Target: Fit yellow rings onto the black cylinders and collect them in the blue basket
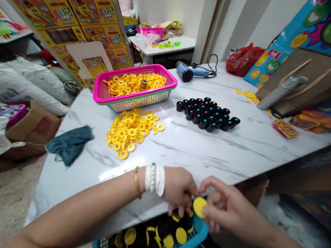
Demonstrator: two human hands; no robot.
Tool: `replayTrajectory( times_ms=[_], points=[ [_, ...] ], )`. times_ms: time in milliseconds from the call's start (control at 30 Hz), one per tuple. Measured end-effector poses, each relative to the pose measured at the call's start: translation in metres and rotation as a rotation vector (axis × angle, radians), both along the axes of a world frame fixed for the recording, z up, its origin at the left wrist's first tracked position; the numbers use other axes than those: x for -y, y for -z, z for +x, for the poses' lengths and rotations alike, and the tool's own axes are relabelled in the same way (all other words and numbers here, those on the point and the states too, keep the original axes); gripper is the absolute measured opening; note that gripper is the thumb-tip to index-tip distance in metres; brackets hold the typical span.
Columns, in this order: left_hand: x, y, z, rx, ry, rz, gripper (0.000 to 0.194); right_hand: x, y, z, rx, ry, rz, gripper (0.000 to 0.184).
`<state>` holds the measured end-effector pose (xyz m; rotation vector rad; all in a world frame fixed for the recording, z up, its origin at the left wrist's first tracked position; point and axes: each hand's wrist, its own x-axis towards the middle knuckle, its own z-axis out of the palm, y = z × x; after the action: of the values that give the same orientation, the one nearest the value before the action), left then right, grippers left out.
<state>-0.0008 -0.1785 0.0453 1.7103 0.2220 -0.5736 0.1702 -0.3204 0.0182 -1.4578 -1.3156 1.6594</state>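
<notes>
My left hand (178, 188), with bangles and a white band on the wrist, curls its fingers over the table's near edge and reaches into a blue basket (201, 232) of black and yellow round parts. What its fingertips hold is hidden. My right hand (226, 206) pinches a yellow round cap (200, 206) just above the basket, touching the left hand's fingers. A pile of yellow rings (132, 131) lies on the white marble table (201, 151). A cluster of black cylinders with coloured tops (207, 114) stands to its right.
A pink basket (135, 89) of yellow rings stands at the back. A dark green cloth (70, 144) lies at the left edge. A blue hair dryer (192, 73), a red bag (242, 59) and cardboard pieces (300, 82) sit at the back right. Sacks and boxes fill the floor on the left.
</notes>
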Motion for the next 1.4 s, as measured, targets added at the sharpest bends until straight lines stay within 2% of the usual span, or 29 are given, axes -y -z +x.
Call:
replayTrajectory(
  times_ms=[67,100,167,233,267,333,433,500,567,633,700,733,767,833,967,1133,1233,1333,1400],
  points=[
    [0.009,-0.006,-0.013,0.028,-0.025,0.223,0.043,0.016,0.006,-0.019,0.121,-0.094,0.146,0.027],
    [0.006,-0.008,-0.017,0.053,-0.113,0.403,0.040,0.022,0.010,-0.028,0.206,-0.138,0.269,0.027],
    [-0.012,-0.008,-0.023,0.085,-0.392,0.853,0.026,0.027,0.020,-0.043,0.379,-0.220,0.521,0.027],
    [-0.042,-0.003,-0.025,0.013,-0.648,1.252,0.028,0.025,0.028,-0.051,0.495,-0.274,0.708,0.028],
    [-0.058,0.000,-0.025,-0.059,-0.727,1.371,0.034,0.023,0.029,-0.052,0.519,-0.282,0.778,0.028],
    [-0.082,0.006,-0.024,-0.166,-0.788,1.462,0.038,0.015,0.026,-0.048,0.492,-0.269,0.882,0.025],
    [-0.092,0.008,-0.016,-0.168,-0.764,1.460,0.032,-0.003,0.010,-0.030,0.428,-0.117,0.975,0.010],
    [-0.082,0.005,-0.004,-0.103,-0.786,1.379,0.026,-0.020,0.001,-0.014,0.424,0.104,0.902,0.010],
    [-0.064,0.003,0.015,0.000,-0.879,1.107,0.022,-0.038,-0.002,0.000,0.353,0.358,0.727,0.019],
    [-0.044,0.006,0.039,0.122,-1.002,0.676,0.024,-0.057,0.001,0.012,0.155,0.525,0.513,0.034],
    [-0.029,0.014,0.064,0.198,-1.094,0.279,0.025,-0.071,0.006,0.021,-0.058,0.592,0.350,0.042],
    [-0.024,0.018,0.074,0.212,-1.121,0.161,0.027,-0.077,0.008,0.025,-0.132,0.607,0.296,0.041],
    [-0.021,0.022,0.083,0.220,-1.138,0.110,0.029,-0.081,0.009,0.029,-0.168,0.617,0.260,0.040],
    [-0.020,0.028,0.096,0.233,-1.151,0.165,0.034,-0.087,0.008,0.039,-0.138,0.654,0.238,0.039],
    [-0.031,0.028,0.105,0.244,-1.114,0.415,0.039,-0.100,0.000,0.067,0.049,0.697,0.236,0.053],
    [-0.038,0.026,0.110,0.224,-1.054,0.569,0.048,-0.120,-0.003,0.093,0.106,0.477,0.164,0.063],
    [-0.031,0.023,0.104,0.217,-1.026,0.557,0.039,-0.115,-0.004,0.090,0.075,0.419,0.147,0.065],
    [-0.022,0.021,0.090,0.199,-0.992,0.550,0.023,-0.098,-0.006,0.077,0.047,0.381,0.089,0.064],
    [-0.018,0.020,0.082,0.189,-0.977,0.593,0.024,-0.087,-0.006,0.068,0.048,0.367,0.050,0.064]
  ],
)
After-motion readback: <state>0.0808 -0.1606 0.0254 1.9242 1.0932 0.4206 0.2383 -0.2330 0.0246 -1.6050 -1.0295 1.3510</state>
